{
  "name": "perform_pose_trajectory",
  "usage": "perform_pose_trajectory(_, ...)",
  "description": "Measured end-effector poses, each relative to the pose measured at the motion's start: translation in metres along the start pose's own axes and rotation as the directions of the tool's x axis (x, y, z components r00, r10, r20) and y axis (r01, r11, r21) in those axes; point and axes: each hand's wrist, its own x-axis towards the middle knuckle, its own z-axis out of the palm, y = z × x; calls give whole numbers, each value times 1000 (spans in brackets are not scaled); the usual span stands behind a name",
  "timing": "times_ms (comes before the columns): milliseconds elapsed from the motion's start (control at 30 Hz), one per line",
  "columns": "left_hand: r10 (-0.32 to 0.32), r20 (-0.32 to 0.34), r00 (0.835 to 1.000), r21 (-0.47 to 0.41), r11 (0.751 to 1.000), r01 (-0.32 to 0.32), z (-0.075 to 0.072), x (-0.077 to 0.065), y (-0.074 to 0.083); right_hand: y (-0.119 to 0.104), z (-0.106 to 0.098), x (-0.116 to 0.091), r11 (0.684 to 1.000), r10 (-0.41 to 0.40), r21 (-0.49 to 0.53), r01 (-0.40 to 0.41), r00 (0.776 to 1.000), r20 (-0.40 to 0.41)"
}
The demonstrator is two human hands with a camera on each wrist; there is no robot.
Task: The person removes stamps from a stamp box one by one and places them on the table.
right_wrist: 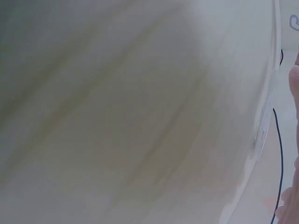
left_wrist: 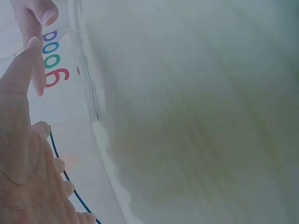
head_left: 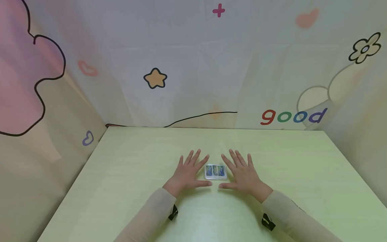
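Note:
A small flat clear case [head_left: 215, 171] with three blue-green pictures on its top lies on the table between both hands. My left hand [head_left: 186, 174] is just left of it, fingers straight and spread, with the thumb reaching along the near side. On the right, my right hand [head_left: 244, 175] mirrors that pose, spread and holding nothing. A narrow gap parts the two thumb tips in front of the case. The left wrist view shows the left palm [left_wrist: 23, 168] at the left edge; only a strip of the right hand [right_wrist: 293, 186] enters the right wrist view.
The pale green table [head_left: 136, 154] runs back to a printed cloth backdrop [head_left: 193, 50] bearing a star and the word "good". Cloth also hangs along the left and right sides. A black strap piece [head_left: 173, 213] hangs under the left sleeve, another strap piece [head_left: 267, 222] under the right.

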Motion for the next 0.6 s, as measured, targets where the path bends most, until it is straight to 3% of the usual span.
perform_pose_trajectory(600,30,-7,1000,-62,998,-31,2,1,1,-4,0,1,998,-39,55,39,999,5)
